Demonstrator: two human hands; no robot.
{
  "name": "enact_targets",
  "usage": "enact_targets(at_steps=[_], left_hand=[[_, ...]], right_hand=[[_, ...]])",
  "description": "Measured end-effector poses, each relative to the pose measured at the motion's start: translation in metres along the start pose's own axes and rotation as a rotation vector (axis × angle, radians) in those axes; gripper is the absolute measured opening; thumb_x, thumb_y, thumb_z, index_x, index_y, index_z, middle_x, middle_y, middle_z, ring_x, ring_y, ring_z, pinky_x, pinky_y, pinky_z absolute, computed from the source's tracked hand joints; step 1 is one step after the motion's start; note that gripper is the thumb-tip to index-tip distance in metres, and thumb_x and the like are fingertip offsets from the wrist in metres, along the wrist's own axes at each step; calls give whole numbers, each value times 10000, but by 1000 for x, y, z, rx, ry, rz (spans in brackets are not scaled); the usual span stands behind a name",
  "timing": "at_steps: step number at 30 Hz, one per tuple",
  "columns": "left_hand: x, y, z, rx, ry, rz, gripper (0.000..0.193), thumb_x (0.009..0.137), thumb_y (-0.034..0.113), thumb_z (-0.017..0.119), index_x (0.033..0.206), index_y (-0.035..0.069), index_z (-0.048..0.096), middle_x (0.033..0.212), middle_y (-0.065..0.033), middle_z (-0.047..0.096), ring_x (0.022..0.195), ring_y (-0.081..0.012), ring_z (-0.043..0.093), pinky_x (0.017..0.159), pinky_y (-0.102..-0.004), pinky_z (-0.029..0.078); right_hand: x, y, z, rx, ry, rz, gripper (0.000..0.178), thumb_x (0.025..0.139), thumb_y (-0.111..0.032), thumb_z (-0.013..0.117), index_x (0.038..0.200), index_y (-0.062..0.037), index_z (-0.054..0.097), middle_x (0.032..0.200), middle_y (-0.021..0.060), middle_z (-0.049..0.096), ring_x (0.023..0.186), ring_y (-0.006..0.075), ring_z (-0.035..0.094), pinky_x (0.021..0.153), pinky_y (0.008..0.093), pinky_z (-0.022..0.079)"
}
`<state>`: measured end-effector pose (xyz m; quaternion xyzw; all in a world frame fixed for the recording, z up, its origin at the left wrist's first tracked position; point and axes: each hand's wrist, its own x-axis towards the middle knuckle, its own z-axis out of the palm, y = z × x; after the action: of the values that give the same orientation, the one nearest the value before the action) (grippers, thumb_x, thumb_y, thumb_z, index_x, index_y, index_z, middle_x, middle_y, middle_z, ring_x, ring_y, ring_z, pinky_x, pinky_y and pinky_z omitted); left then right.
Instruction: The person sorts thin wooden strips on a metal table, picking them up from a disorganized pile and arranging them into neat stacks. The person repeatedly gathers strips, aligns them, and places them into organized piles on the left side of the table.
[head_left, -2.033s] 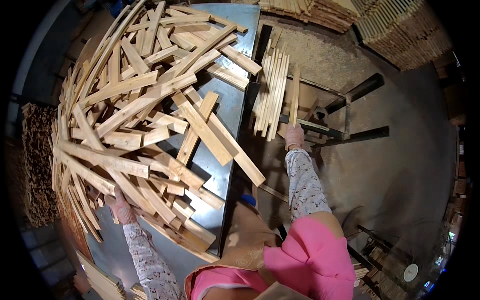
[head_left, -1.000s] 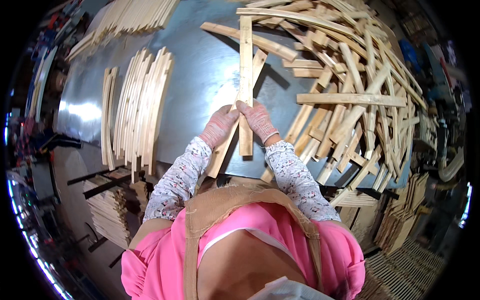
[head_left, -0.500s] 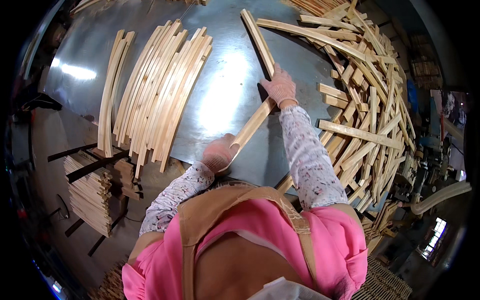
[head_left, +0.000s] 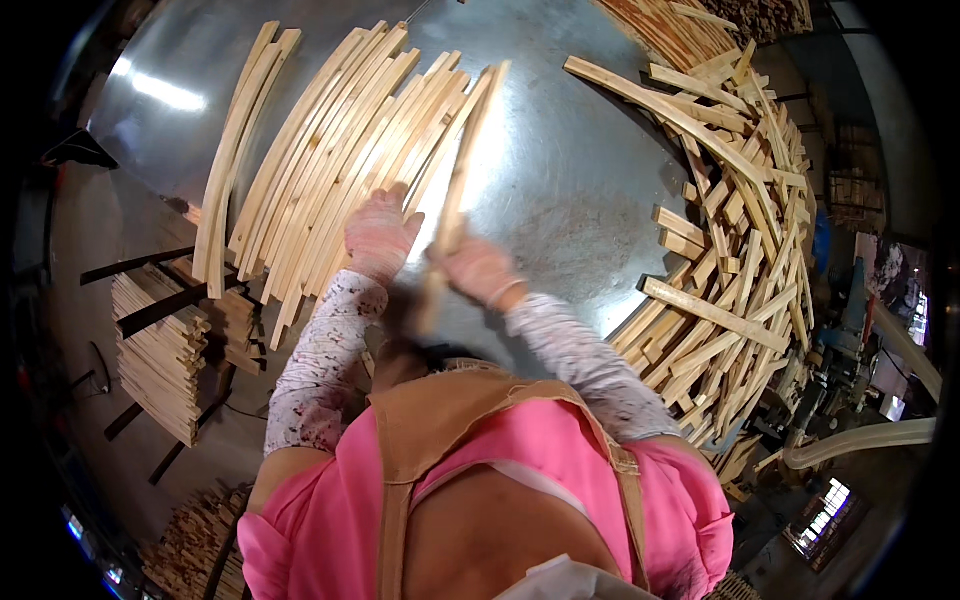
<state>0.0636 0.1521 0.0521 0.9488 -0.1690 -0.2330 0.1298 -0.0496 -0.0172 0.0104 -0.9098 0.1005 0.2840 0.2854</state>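
My right hand [head_left: 478,270], in a pale pinkish glove and smeared by motion, grips a curved wooden slat [head_left: 464,175]. The slat stands slanted at the right edge of a row of similar slats [head_left: 335,150] lying side by side on the metal table [head_left: 560,180]. On the near part of that row rests my left hand [head_left: 380,237], gloved alike, its fingers stretched and thumb apart. Nothing shows held in it. The near end of the slat in my right hand is blurred.
A jumbled heap of slats [head_left: 740,250] covers the table's right side. Two slats [head_left: 240,150] lie apart at the left. Below the table's left edge, a stack of slats [head_left: 160,350] rests on dark bars [head_left: 165,315]. More strips [head_left: 660,45] lie at the far right.
My right hand has swung left with the slat, bringing it beside the row. My left hand has let go of the slat's near end and moved forward onto the row. The view has shifted slightly.
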Motion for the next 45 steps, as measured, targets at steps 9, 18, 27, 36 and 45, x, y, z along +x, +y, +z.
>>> enact_targets(at_steps=[9, 18, 27, 36, 45], left_hand=[[16, -10, 43, 237, 261, 347, 827, 890, 365, 722, 1576, -20, 468, 1641, -272, 438, 1550, -456, 351, 1317, -583, 209], [22, -28, 59, 362, 296, 538, 879, 924, 287, 672, 1654, -40, 307, 1679, -320, 361, 1580, -497, 319, 1317, -629, 206], [91, 89, 18, -148, 199, 442, 654, 1006, 318, 651, 1469, -132, 549, 1582, -374, 475, 1488, -518, 434, 1276, -541, 325], [332, 418, 19, -350, 320, 953, 799, 1009, 444, 684, 1598, -45, 453, 1661, -297, 425, 1536, -449, 404, 1298, -474, 288], [401, 566, 103, -316, -445, 832, 858, 940, 519, 744, 1551, -14, 465, 1446, -317, 630, 1390, -455, 578, 1184, -471, 454]], right_hand=[[74, 129, -173, -249, 657, -208, 414, 860, -160, 624, 1249, -53, 718, 1030, 197, 743, 979, 411, 689, 891, 511, 566], [70, 232, -325, -336, 275, 170, 396, 1040, -244, 528, 1390, -76, 601, 1028, 211, 782, 908, 396, 771, 826, 515, 610], [102, 52, -36, -243, -21, -473, 480, 1026, -192, 572, 1383, 125, 629, 960, 229, 744, 821, 318, 762, 661, 484, 614], [65, 413, -221, 1633, 1048, 166, 646, 970, -637, 694, 1221, -47, 612, 1202, 116, 676, 1003, 227, 663, 855, 376, 556], [107, 407, -330, 1840, 1188, 166, 743, 1042, -638, 559, 1448, -18, 599, 1335, 145, 714, 1185, 260, 687, 992, 445, 572]])
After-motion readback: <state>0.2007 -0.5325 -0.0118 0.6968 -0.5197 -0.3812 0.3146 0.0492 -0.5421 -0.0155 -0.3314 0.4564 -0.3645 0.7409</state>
